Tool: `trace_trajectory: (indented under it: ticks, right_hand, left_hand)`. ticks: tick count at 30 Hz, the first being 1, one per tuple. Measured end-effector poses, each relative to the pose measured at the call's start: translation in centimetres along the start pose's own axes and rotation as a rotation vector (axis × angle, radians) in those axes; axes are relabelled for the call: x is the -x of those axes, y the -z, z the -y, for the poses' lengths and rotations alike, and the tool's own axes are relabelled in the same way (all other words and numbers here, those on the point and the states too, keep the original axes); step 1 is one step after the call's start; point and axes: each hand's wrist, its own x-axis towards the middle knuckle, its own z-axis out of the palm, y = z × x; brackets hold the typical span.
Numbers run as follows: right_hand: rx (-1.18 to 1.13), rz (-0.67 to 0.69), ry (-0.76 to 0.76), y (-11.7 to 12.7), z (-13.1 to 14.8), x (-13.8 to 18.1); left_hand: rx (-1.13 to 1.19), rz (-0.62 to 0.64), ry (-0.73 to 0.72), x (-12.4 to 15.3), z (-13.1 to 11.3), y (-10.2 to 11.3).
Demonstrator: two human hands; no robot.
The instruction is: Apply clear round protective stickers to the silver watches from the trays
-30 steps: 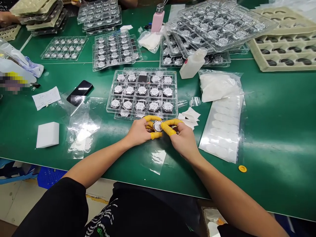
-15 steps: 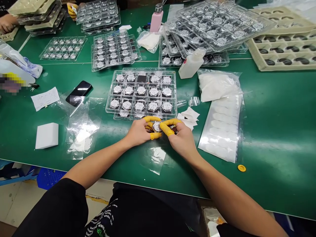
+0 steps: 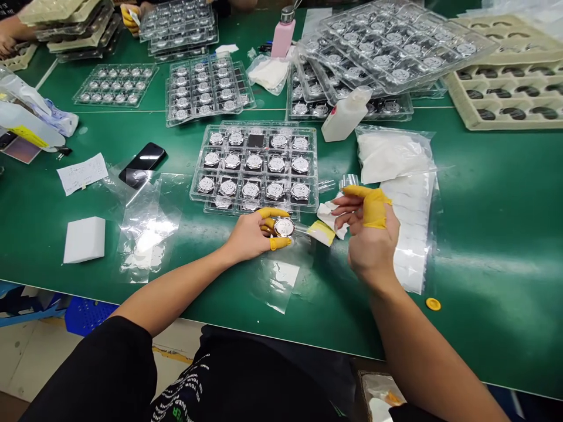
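My left hand (image 3: 255, 234), in yellow finger cots, grips a round silver watch head (image 3: 284, 227) by its edge, with the printed back facing up. To the right of it, my right hand (image 3: 372, 234) is raised over the table, fingers loosely bent and apart; I see nothing held in it. Between the hands lies a small yellow-and-white piece (image 3: 322, 232) with a clear strip running toward the watch head; whether they touch, I cannot tell. Crumpled white wipes (image 3: 328, 212) sit beside the right fingertips. Just beyond, a clear tray (image 3: 200, 193) holds rows of watch heads, one pocket showing only black.
A white bottle (image 3: 345, 114) stands behind the tray, near stacked watch trays (image 3: 396, 47). A bag of white pads (image 3: 409, 234) lies at right, a phone (image 3: 143, 164), clear film (image 3: 149, 228) and white block (image 3: 84, 240) at left. Another person's gloved hand (image 3: 131, 19) shows at the back.
My right hand has left the watch head and moved right and up toward the wipes. The yellow-and-white piece now shows between the hands. My left hand still holds the watch head.
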Motion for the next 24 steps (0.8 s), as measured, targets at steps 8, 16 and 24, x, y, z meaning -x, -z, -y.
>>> trace_trajectory:
  ticks: [8, 16, 24]
  right_hand:
    - [0.049, 0.54, -0.474, -1.2, -1.1, 1.2]
    - [0.106, 0.588, -0.477, -1.8, -0.9, 1.9]
    - [0.267, 0.54, -0.272, -0.6, -0.6, 0.9]
  left_hand:
    - [0.013, 0.026, -0.011, 0.1, -0.2, 0.0]
    - [-0.058, 0.02, -0.057, 0.2, 0.1, 0.0]
    - [-0.035, -0.004, -0.024, 0.2, -0.1, 0.0]
